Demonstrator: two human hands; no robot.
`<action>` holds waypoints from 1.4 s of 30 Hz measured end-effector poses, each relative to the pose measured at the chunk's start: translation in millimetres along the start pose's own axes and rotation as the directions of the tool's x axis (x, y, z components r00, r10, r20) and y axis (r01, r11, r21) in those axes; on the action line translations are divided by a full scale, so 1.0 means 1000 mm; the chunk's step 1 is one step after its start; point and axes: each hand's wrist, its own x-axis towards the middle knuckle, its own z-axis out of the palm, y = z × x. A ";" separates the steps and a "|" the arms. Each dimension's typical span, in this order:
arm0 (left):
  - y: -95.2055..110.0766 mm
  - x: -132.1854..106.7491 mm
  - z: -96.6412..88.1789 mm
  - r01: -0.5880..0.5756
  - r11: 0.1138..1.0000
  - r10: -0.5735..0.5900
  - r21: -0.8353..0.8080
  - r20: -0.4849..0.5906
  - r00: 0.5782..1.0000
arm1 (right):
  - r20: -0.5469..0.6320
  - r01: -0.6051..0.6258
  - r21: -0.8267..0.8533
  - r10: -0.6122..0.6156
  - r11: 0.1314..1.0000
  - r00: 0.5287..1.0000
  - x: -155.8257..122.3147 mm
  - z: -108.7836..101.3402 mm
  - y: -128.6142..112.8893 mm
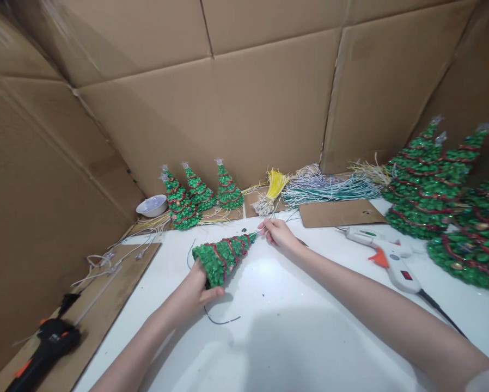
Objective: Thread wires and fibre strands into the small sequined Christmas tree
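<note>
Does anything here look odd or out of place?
Two things. The tree held by the left hand is tipped sideways with no visible star, while the trees behind wear silver stars. A dark wire curls across the white table, like a stray scrap.

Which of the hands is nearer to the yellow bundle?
Right. The right hand is just in front of the yellow bundle; the left hand is farther away, at the base of the held tree.

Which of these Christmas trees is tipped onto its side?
The tree held in the left hand, its tip pointing toward the right hand. The other trees stand upright.
</note>
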 end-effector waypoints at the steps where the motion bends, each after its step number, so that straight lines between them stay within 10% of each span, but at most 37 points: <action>1: 0.000 0.000 0.001 -0.006 1.000 0.006 0.021 -0.023 1.000 | -0.001 0.001 -0.002 -0.001 1.000 1.000 0.000 0.000 0.001; 18: -0.012 -0.009 0.009 -0.028 0.876 0.048 0.481 -0.028 0.998 | -0.031 0.077 -0.019 -0.077 0.997 0.997 -0.001 0.002 0.002; 33: -0.011 -0.015 0.009 0.162 0.955 -0.132 0.249 -0.132 0.982 | -0.062 0.193 -0.032 -0.195 0.981 0.979 -0.002 0.002 0.004; 42: -0.012 -0.021 0.007 0.085 0.988 -0.054 0.131 -0.219 0.974 | -0.094 0.255 -0.028 -0.256 0.967 0.962 -0.005 0.001 0.001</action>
